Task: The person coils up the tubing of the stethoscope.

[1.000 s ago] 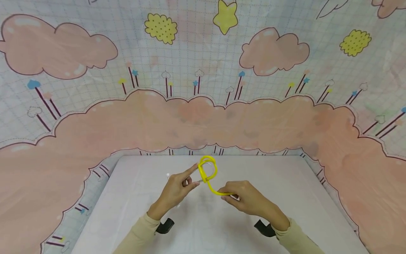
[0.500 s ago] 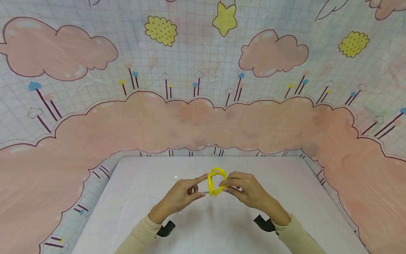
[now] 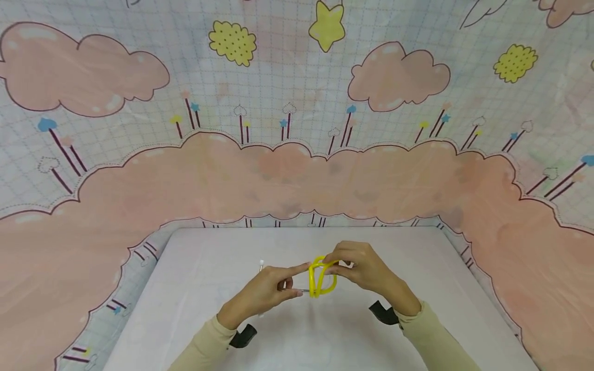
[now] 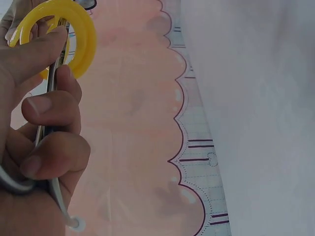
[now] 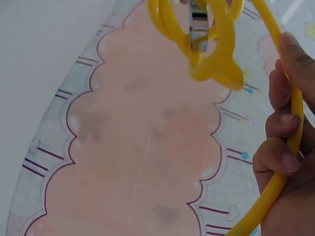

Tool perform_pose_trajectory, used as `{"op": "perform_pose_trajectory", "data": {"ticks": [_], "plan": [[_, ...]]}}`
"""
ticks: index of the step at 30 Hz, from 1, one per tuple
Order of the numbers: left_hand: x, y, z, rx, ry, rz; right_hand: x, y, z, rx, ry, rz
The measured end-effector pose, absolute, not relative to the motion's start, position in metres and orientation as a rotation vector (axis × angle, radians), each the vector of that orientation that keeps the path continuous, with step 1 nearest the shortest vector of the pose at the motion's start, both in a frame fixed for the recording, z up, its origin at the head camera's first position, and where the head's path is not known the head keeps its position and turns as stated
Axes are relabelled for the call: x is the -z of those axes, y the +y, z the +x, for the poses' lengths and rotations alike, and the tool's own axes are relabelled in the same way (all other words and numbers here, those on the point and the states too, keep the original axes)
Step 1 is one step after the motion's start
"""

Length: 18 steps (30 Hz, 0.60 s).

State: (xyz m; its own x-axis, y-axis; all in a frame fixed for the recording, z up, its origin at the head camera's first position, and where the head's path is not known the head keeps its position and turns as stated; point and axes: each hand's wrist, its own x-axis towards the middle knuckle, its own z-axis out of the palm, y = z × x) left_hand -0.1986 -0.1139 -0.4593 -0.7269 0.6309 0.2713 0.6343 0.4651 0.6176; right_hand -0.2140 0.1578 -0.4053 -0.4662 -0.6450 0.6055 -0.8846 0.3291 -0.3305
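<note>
A stethoscope with yellow tubing [image 3: 312, 281] is held above the table between both hands. My left hand [image 3: 265, 287] grips its metal ear tubes [image 4: 52, 81], index finger stretched out to the coil. A white ear tip [image 4: 77, 223] sticks out below that hand; another ear tip [image 3: 262, 263] shows beyond it in the head view. The tubing is looped several times round the metal end, forming a yellow ring [image 4: 87, 44]. My right hand [image 3: 361, 265] pinches the tubing at the coil's upper right. In the right wrist view a loose length of tubing [image 5: 266, 201] runs across its curled fingers.
Beneath the hands lies a white table [image 3: 213, 247]. A patterned cloth backdrop [image 3: 297, 170] with clouds and stars rises behind and around it. Black wrist mounts [image 3: 243, 336] sit under both sleeves.
My right hand has come up and in to the coil, carrying the tubing round into more loops. My left hand has shifted slightly right and down with the stethoscope.
</note>
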Motion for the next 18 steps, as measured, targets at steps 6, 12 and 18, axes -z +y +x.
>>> {"op": "perform_pose_trajectory", "data": {"ticks": [6,12,18], "plan": [[0.459,-0.115,-0.194,1.163,-2.704,-1.164,0.406,0.156,-0.219,-0.950,-2.314,1.333],[0.456,-0.116,-0.189,1.225,-2.700,-1.217,0.408,0.156,-0.226,-0.966,-2.305,1.368],[0.455,-0.117,-0.184,1.253,-2.654,-1.263,0.414,0.156,-0.234,-1.046,-2.242,1.384]]}}
